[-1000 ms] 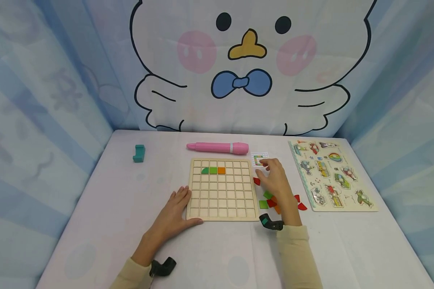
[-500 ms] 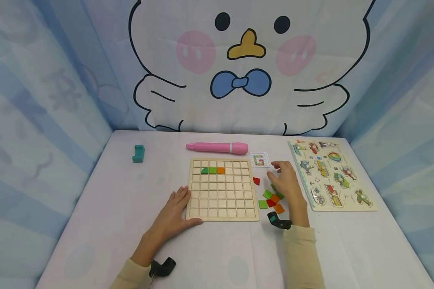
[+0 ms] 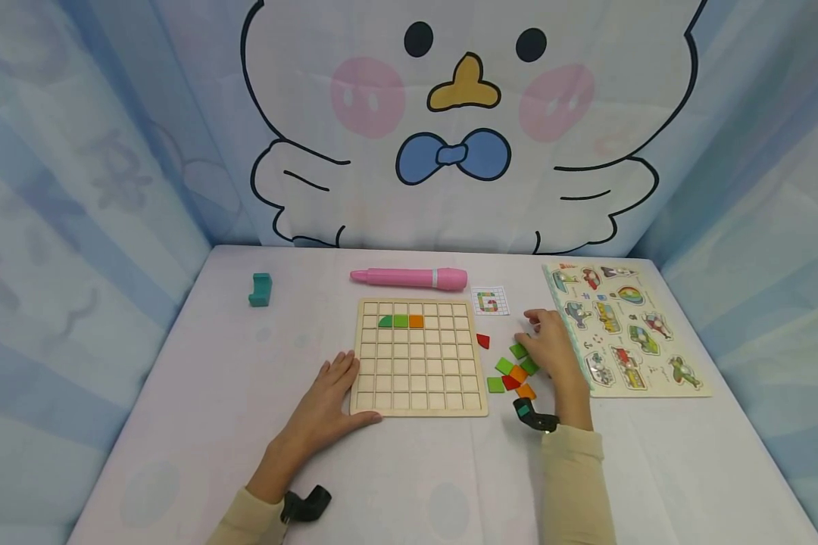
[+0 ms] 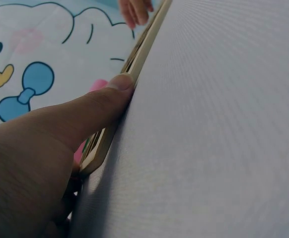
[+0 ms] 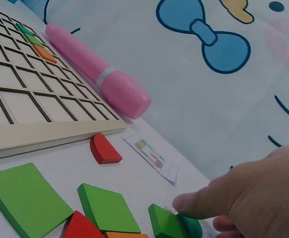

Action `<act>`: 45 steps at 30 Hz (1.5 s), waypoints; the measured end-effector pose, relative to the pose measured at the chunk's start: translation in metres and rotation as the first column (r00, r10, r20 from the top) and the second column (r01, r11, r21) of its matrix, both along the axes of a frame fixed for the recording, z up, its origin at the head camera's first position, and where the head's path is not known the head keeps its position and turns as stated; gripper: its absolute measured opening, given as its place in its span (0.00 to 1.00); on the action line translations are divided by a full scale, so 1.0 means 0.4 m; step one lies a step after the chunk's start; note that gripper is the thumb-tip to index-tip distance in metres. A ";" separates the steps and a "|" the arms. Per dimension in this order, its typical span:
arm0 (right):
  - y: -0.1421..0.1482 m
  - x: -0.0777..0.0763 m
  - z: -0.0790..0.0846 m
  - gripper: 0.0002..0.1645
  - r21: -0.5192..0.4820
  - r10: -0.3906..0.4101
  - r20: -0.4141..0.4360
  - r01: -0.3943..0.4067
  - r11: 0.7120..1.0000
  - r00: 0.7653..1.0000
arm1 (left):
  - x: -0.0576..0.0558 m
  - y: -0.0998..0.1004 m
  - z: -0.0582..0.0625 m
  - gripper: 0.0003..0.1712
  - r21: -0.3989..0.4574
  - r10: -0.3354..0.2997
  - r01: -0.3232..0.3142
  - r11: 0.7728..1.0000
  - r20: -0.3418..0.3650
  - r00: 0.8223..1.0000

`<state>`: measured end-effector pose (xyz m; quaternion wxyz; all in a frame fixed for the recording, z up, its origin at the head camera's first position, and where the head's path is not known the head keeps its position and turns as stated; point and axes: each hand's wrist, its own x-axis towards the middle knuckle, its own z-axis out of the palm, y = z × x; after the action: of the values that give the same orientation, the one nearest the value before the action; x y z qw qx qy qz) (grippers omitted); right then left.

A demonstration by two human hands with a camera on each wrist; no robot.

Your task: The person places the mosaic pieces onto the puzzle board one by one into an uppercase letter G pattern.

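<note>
In the head view my left hand (image 3: 330, 390) rests against the near left corner of a wooden grid board (image 3: 419, 369), fingers extended. Its thumb lies along the board's side (image 4: 112, 129) in the left wrist view. Three tiles sit in one row of the grid: a dark green curved one (image 3: 385, 322), a light green square (image 3: 401, 321) and an orange square (image 3: 416, 322). My right hand (image 3: 552, 348) hovers over the loose tiles right of the board, thumb and fingers apart. In the right wrist view its thumb tip is right at a light green tile (image 5: 163, 221) and a dark green piece (image 5: 190, 225).
A small pattern card (image 3: 491, 301) lies by the board's far right corner, near a lone red piece (image 3: 483, 341). A pink marker-shaped object (image 3: 409, 278) lies behind the board. A picture puzzle board (image 3: 627, 333) is at right, a teal block (image 3: 261, 290) at far left.
My right hand has moved from over the pattern card rightward and toward me, to the loose tiles, uncovering the card. My left hand has stayed on the board.
</note>
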<state>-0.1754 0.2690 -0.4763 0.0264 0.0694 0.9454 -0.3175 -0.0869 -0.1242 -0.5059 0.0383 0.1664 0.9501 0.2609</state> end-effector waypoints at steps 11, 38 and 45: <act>0.018 0.007 0.000 0.27 0.035 -0.013 0.075 0.010 0.999 0.997 | -0.002 -0.001 0.000 0.60 -0.005 -0.005 0.005 1.000 0.008 1.000; 0.007 -0.005 -0.010 0.16 0.028 0.051 0.003 -0.051 0.998 0.999 | -0.001 0.000 -0.005 0.60 -0.001 -0.002 0.002 1.000 0.012 1.000; -0.004 -0.003 -0.008 0.14 0.022 0.066 -0.007 -0.066 0.998 0.998 | 0.001 -0.001 -0.006 0.60 0.009 -0.001 0.001 1.000 -0.014 1.000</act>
<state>-0.1767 0.2673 -0.4794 0.0326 0.0374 0.9507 -0.3062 -0.0865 -0.1245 -0.5084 0.0309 0.1687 0.9492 0.2639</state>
